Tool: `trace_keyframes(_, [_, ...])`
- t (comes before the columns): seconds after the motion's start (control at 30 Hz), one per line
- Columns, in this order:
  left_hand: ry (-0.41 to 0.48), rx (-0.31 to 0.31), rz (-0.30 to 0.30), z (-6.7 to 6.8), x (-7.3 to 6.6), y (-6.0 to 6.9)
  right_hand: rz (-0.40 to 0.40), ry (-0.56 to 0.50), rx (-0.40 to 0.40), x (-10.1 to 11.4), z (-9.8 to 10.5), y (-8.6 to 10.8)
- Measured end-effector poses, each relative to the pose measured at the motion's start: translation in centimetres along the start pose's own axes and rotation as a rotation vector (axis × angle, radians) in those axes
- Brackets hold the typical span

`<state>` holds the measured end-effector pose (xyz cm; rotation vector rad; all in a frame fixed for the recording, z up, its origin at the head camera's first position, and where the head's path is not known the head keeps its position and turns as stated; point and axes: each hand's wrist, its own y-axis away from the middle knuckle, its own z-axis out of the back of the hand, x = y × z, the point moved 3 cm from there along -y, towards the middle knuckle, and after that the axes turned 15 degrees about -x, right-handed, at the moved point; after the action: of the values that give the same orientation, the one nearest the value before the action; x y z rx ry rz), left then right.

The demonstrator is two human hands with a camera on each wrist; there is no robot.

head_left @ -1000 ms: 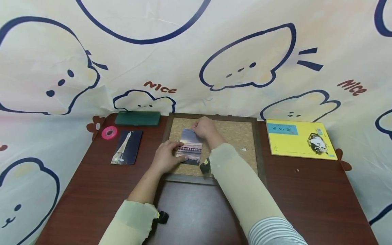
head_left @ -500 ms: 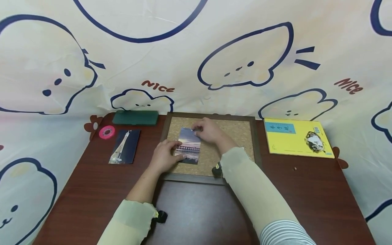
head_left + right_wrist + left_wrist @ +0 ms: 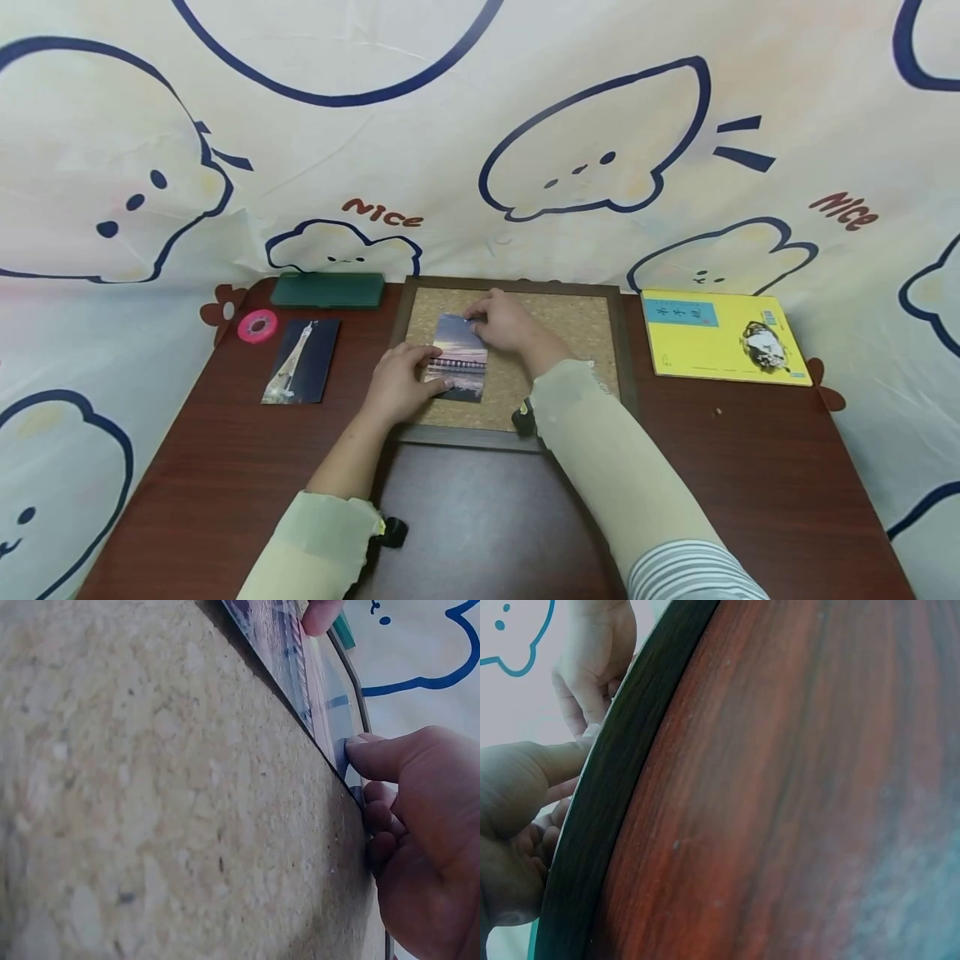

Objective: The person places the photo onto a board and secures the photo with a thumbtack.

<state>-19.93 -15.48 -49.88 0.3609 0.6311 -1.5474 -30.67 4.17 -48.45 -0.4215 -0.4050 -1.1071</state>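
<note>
Left hand point(image 3: 396, 383), digits spread, rests on photo point(image 3: 461, 348), likely steadying it against corkboard point(image 3: 579, 323); right hand point(image 3: 507, 323) at top corner, pinching or not, unclear.

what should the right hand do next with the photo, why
Perhaps press down the top right corner of the rectangular purple-sky photo on the brown-framed corkboard: the right hand has its fingers there, while the left hand touches the left side.

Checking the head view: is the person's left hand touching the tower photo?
No, the left hand touches the photo of sky over water on the corkboard, while the tower photo lies apart on the table.
</note>
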Motion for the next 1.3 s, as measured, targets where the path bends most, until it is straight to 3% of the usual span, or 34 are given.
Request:
trace_keyframes(0.37, [0.009, 0.009, 0.004, 0.0, 0.3, 0.0, 0.008, -0.064, -0.016, -0.5, -0.4, 0.8])
trace_keyframes(0.73, [0.014, 0.014, 0.005, 0.0, 0.3, -0.1, -0.026, -0.128, -0.087, -0.9, 0.0, 2.2])
trace_keyframes(0.97, [0.033, 0.033, -0.004, 0.2, 0.4, 0.0, -0.065, -0.215, -0.107, -1.1, 0.5, 3.5])
trace_keyframes(1.3, [0.039, 0.015, -0.005, 0.4, 0.2, 0.2, -0.062, -0.237, -0.138, -1.5, 1.1, 5.5])
